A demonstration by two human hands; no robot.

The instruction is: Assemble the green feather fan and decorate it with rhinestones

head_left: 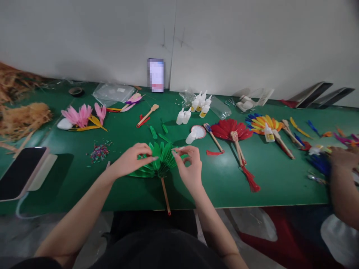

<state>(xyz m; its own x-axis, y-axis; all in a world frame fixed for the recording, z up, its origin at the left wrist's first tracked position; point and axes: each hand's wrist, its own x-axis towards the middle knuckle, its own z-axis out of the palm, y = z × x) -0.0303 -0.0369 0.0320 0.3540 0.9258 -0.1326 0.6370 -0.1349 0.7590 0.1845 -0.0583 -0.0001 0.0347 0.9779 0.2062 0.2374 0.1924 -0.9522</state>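
A fan of green feathers (161,155) lies in front of me, with its thin wooden handle (165,196) pointing toward the table's front edge. On its left side my left hand (137,160) has thumb and fingers closed around the green feathers. My right hand (190,164) is at the fan's right edge, thumb and forefinger pinched together; whatever is between those fingertips is too small to make out. Loose green feathers (165,138) lie just beyond the fan. Beyond my right hand, a small white bottle (191,137) leans at a round red-rimmed lid (199,131).
Left are colourful sequins (99,151), pink feathers (80,116) and a phone (22,172). White glue bottles (200,101) stand at the back. A red feather fan (231,130) and a yellow-and-blue feather fan (263,123) lie rightward. Another person's hand (343,160) works at far right.
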